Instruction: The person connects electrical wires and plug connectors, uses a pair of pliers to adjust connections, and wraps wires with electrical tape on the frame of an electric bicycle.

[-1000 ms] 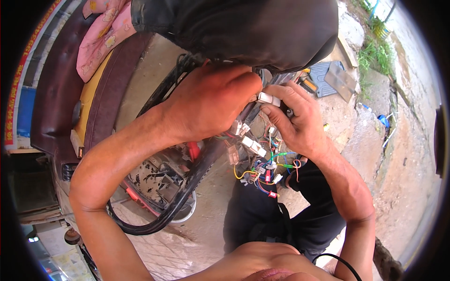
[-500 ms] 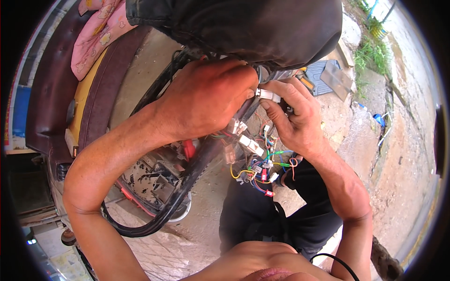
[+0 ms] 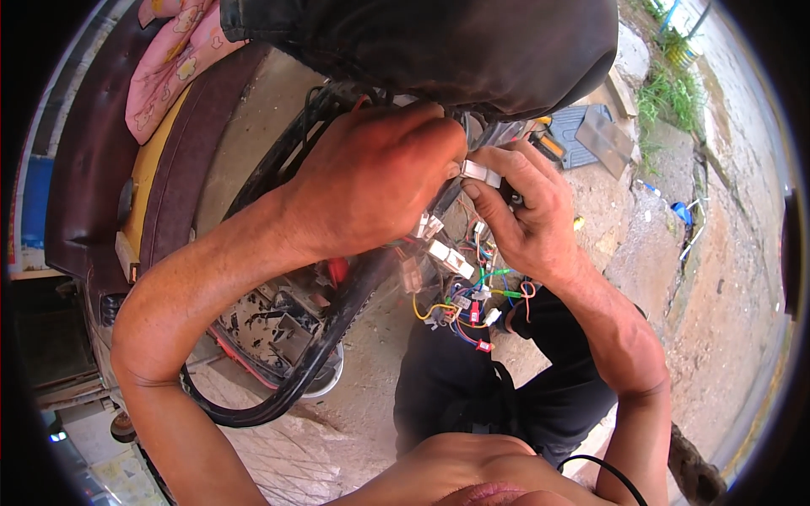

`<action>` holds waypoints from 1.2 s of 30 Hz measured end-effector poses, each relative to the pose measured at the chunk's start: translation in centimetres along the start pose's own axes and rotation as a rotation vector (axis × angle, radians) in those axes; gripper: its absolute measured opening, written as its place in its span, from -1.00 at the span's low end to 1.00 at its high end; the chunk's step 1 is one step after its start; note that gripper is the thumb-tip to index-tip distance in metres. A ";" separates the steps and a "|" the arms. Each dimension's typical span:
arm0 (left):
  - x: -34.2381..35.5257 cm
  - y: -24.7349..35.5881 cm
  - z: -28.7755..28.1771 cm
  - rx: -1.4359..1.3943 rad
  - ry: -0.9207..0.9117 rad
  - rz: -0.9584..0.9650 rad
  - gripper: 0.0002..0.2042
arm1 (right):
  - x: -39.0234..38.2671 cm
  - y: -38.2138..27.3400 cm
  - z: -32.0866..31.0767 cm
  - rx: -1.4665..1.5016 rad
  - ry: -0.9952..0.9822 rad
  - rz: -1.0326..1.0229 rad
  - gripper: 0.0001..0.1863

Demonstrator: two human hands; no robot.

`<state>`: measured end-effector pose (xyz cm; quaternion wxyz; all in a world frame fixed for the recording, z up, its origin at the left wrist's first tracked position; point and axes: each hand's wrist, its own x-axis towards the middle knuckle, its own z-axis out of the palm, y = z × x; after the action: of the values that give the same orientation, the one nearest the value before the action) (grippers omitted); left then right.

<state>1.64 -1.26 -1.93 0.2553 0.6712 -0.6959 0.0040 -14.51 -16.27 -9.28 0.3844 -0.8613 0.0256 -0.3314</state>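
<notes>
My left hand (image 3: 380,173) is curled closed at one end of a white plastic connector (image 3: 482,173), its fingertips mostly hidden. My right hand (image 3: 527,211) grips the same connector with thumb and fingers. Below them hang more white connectors (image 3: 451,258) and a tangle of coloured wires (image 3: 468,308) with small red tags. A black tubular frame (image 3: 333,325) runs behind the wires, and a large black seat or cover (image 3: 422,42) overhangs my hands.
At left are a maroon padded seat (image 3: 80,194) and pink flowered cloth (image 3: 164,84). A grey mat (image 3: 565,131) with tools lies at upper right on the concrete ground (image 3: 692,278), near weeds (image 3: 662,101). My black-trousered legs (image 3: 447,379) are below the wires.
Both hands and the surrounding scene sit slightly further left and up in the picture. The grip on the white connector looks much the same.
</notes>
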 end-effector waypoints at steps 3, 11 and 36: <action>0.0 0.0 0.0 0.008 -0.020 -0.012 -0.91 | 0.1 0.0 -0.1 -0.010 -0.009 -0.012 -0.71; 0.1 0.0 0.0 0.013 -0.017 0.003 -0.91 | 0.1 0.2 0.4 0.016 0.013 -0.021 -0.72; 0.3 -0.1 -1.5 -0.005 -0.082 -0.072 -0.94 | 0.7 -0.4 -0.7 0.009 -0.072 0.016 -0.73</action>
<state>2.25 -1.01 -0.51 0.2282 0.6947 -0.6812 -0.0341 -14.48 -16.64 -8.24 0.3916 -0.8707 0.0169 -0.2972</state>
